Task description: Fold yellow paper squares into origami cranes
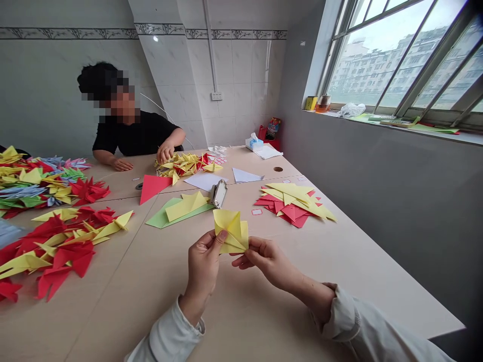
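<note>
A partly folded yellow paper piece [231, 231] is held up over the beige table [241, 306] between both my hands. My left hand [203, 266] pinches its lower left edge with thumb and fingers. My right hand [264, 259] pinches its lower right corner. Both wrists show pale sleeves.
Red and yellow folded shapes [56, 249] lie at the left, with a mixed-colour heap [41, 183] behind. A red and yellow stack [294, 201] sits at the right. Green and yellow sheets [181, 208] and a phone [219, 193] lie ahead. A person in black [132, 130] sits opposite with a yellow pile [184, 163].
</note>
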Tool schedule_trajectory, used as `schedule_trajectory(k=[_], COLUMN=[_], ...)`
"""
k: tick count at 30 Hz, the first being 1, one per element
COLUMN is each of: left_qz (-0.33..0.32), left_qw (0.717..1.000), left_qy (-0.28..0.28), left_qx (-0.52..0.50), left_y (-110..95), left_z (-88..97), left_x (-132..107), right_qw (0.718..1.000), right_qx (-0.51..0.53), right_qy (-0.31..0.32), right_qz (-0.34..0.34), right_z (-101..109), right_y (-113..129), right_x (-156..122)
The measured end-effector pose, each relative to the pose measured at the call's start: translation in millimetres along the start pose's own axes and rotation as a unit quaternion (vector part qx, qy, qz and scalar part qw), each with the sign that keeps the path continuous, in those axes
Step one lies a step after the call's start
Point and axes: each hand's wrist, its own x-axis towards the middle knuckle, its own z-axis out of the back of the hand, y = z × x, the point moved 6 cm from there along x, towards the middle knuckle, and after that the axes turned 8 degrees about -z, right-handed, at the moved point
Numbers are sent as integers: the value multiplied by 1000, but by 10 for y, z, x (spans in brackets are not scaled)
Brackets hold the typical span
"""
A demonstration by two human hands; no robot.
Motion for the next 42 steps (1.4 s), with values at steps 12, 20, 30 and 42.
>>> schedule_trajectory(k=[12, 20, 30, 42], left_qz=[-8, 32, 62, 184], left_qw=[999, 999, 992, 904], left_qy=[37, 42, 113, 385], left_qx=[37, 3, -9, 44], left_y=[14, 23, -44, 16], left_z=[-43, -73, -145, -367], left_x=[-41, -34, -31, -273], right_qw=[999, 998, 996, 996], right_qx=[22, 44, -15, -67], right_qy=[-13, -8, 48, 26], right_qz=[-28, -36, -68, -60], right_z=[47, 54, 96, 342], right_y=[-69, -67, -44, 137], right_x=[31, 40, 28, -19])
